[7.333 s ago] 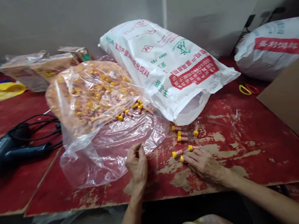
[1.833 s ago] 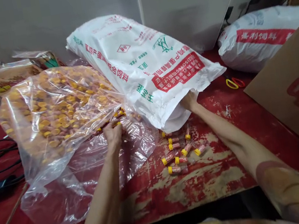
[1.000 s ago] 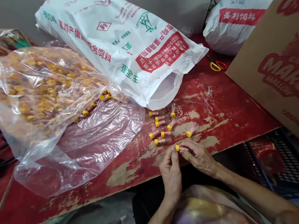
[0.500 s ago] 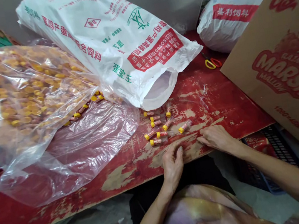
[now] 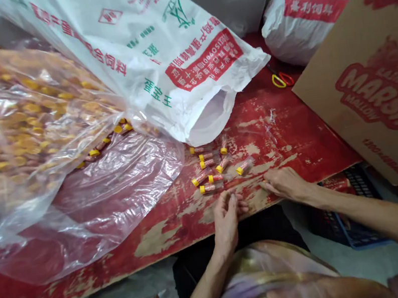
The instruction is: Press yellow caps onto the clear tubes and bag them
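Several small clear tubes with yellow caps and red-and-white labels point(image 5: 211, 187) lie loose on the worn red table point(image 5: 156, 212). My left hand point(image 5: 228, 218) is at the table's front edge, just below the tubes. Its fingers are loosely curled and apart, with nothing seen in them. To its right, my right hand point(image 5: 285, 184) rests on the edge with fingers bent inward and thumb close to them. Whatever they may hold is hidden. A large clear plastic bag point(image 5: 117, 208) full of similar capped tubes spreads over the left side.
A white woven sack point(image 5: 152, 50) lies behind the tubes, its mouth facing me. Scissors with yellow and red handles point(image 5: 282, 80) lie near another stuffed white sack point(image 5: 313, 13). A marshmallow carton point(image 5: 372, 89) leans at the right, above a dark crate point(image 5: 362, 213).
My left hand has turned slightly and its fingers have spread, showing more of them. My right hand has barely moved. The tubes lie as before; the camera view has shifted a little.
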A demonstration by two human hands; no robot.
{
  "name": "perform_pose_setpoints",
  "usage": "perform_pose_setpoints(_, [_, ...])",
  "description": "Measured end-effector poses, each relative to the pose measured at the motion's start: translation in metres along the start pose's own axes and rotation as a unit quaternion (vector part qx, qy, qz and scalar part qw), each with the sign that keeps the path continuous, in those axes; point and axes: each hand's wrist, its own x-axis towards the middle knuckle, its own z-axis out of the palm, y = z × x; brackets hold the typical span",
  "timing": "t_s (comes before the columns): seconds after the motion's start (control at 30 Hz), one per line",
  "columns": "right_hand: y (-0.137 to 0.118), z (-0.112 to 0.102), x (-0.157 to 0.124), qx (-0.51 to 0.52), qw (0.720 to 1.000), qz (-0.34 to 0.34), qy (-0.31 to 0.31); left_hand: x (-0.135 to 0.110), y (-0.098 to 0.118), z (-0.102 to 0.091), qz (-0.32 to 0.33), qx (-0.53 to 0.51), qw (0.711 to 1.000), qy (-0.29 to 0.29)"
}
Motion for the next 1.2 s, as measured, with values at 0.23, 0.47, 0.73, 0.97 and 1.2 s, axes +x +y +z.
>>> perform_pose_setpoints(0.23, [-0.056,0.015,-0.013,0.205,0.935,-0.192,0.216,-0.018,-0.008,-0.004,-0.055,-0.19,0.98,-0.01])
perform_pose_setpoints(0.47, [0.001,-0.003,0.042,-0.046,0.973,-0.131,0.183,-0.021,-0.002,-0.017,-0.054,-0.202,0.978,0.006])
perform_pose_setpoints(0.73, [-0.003,-0.036,0.035,-0.144,0.982,-0.092,-0.078,-0.021,-0.001,-0.024,-0.069,-0.257,0.964,-0.028])
perform_pose_setpoints(0.97, [-0.019,-0.038,0.051,-0.166,0.977,-0.055,-0.12,-0.016,0.003,-0.021,-0.076,-0.267,0.961,-0.016])
perform_pose_setpoints(1.2, [-0.036,-0.025,0.037,-0.049,0.998,-0.048,0.002,-0.024,0.003,-0.02,-0.05,-0.272,0.961,-0.009])
